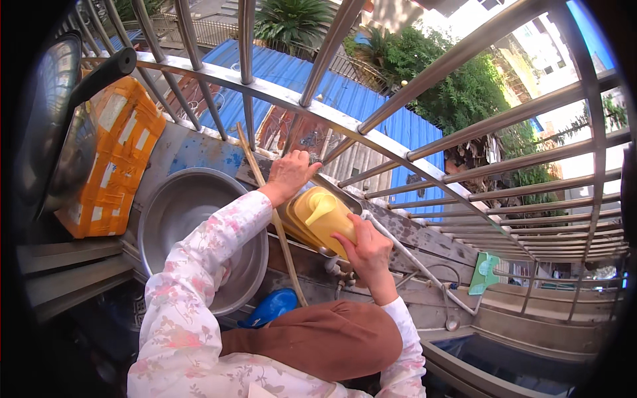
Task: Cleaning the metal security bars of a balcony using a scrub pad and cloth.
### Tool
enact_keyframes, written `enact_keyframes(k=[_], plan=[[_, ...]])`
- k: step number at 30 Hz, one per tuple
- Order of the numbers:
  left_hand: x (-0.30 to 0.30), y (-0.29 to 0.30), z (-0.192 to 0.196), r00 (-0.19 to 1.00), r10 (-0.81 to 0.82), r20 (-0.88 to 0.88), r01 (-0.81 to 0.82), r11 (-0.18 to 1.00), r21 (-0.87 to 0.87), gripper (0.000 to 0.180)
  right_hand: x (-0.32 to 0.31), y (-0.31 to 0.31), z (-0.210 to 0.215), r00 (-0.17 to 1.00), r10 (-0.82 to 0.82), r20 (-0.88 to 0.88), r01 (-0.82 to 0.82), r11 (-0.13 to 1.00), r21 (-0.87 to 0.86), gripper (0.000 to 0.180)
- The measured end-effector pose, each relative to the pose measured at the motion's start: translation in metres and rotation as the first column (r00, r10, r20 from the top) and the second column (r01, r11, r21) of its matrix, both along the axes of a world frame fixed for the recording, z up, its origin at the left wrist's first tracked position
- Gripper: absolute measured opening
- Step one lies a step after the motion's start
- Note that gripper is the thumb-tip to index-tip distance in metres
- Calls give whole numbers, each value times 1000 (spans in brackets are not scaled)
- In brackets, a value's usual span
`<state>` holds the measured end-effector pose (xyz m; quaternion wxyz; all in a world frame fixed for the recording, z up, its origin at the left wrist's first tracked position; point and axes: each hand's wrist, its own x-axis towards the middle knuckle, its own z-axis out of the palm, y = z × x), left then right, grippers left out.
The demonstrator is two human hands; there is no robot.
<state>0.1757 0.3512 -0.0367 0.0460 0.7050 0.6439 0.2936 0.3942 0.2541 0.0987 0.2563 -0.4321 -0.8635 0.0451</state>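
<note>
yellow jug [323, 219] lies tilted in a metal tray [345, 196] on the ledge; right hand [369, 253] grip closed on its lower side, likely steadying. left hand [290, 174] grips the tray's far rim. steel basin [179, 212] left of both.

At the centre of the frame sits a yellow jug [323, 217]. The sleeves [192, 292] at lower left are white with a pink floral print. A silver-grey metal basin [174, 205] lies left of centre, an orange box [116, 166] with pale patches at upper left, a blue scoop [271, 307] below, and a blue corrugated roof [332, 93] above.
</note>
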Motion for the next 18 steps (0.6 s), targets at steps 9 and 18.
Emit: enact_keyframes(k=[9, 18], plan=[[-3, -7, 108, 787, -150, 599, 76, 986, 146, 32, 2, -2, -2, 1000, -12, 2, 12, 1000, 26, 46], [3, 4, 59, 769, 158, 619, -127, 987, -94, 21, -3, -3, 0, 999, -30, -33, 28, 998, -49, 46]])
